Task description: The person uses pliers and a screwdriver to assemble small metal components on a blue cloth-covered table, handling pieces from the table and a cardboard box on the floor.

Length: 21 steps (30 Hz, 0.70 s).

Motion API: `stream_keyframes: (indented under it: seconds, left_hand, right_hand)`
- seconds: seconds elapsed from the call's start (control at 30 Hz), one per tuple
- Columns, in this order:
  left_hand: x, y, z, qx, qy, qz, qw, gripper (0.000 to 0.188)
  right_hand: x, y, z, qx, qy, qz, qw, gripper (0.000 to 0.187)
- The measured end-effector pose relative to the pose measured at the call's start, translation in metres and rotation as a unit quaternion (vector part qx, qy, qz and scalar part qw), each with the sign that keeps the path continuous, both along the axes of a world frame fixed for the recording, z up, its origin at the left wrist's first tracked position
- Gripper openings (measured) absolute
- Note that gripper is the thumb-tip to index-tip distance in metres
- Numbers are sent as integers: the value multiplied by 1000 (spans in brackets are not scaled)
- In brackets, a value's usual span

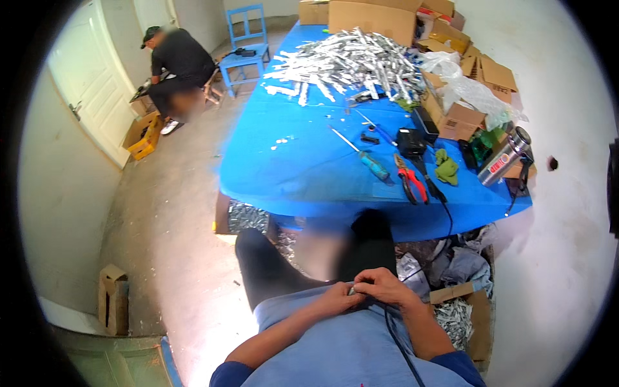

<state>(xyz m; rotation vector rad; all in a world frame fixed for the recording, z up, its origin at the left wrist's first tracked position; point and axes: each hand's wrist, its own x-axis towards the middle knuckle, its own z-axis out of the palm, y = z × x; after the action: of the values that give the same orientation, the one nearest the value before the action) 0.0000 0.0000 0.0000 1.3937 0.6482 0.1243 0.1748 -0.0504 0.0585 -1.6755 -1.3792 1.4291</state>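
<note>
Above my lap, my left hand (336,299) and my right hand (385,286) meet with fingers pinched together. Between them is a small pale thing, mostly covered by the fingers and too small to name. A black cable (394,335) runs over my light blue apron (322,351) just below the right hand. The blue-covered table (290,174) stands ahead of my knees. On its near part lie a screwdriver (373,165) with a teal handle, red-handled pliers (411,182), a black power box (411,142) with a cord and a crumpled green cloth (445,168).
Thin silvery strips form a large pile (348,61) at the table's far end. A steel flask (506,157) and cardboard boxes (461,120) line the right side. Boxes of metal pieces (248,218) sit below. At far left, a person (184,61) sits near a blue chair (248,59).
</note>
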Motion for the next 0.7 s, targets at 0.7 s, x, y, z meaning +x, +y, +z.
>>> stream_keyframes:
  seconds: [0.7]
  left_hand:
    - [22, -4, -74, -4, -78, 66, 995, 47]
  right_hand:
    - [-19, -5, -4, 234, -213, -7, 949, 17]
